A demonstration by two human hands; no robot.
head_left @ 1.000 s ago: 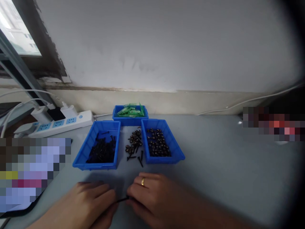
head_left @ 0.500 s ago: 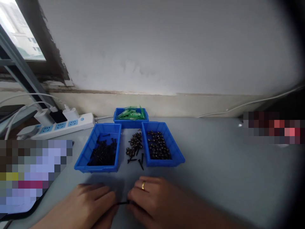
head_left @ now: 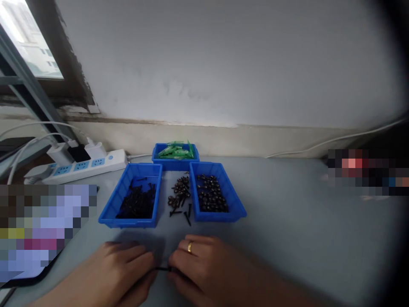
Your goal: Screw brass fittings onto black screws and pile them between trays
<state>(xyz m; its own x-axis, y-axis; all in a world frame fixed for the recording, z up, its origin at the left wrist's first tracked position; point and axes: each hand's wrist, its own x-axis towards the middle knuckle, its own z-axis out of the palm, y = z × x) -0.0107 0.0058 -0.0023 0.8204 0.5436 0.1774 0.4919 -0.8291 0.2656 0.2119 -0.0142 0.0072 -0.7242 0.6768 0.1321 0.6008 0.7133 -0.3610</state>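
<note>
A thin dark screw (head_left: 162,269) spans the small gap between my two hands, near the table's front edge. My left hand (head_left: 128,268) pinches its left end. My right hand (head_left: 198,264), with a gold ring, pinches the other end. Just beyond them are a blue bin of black screws (head_left: 137,202) on the left and a blue bin of rounded dark metal parts (head_left: 212,196) on the right. Between these bins lies a loose pile of screws and metal parts (head_left: 181,189). What the fingertips cover is hidden.
A blue bin (head_left: 175,164) with green pieces stands behind the others. A white power strip (head_left: 86,168) with plugs and cables lies at the left, above a blurred-out device (head_left: 38,238). A cable (head_left: 303,150) runs along the wall at the right.
The view has shifted slightly. Both hands keep their closed grip on the screw, and the bins look the same.
</note>
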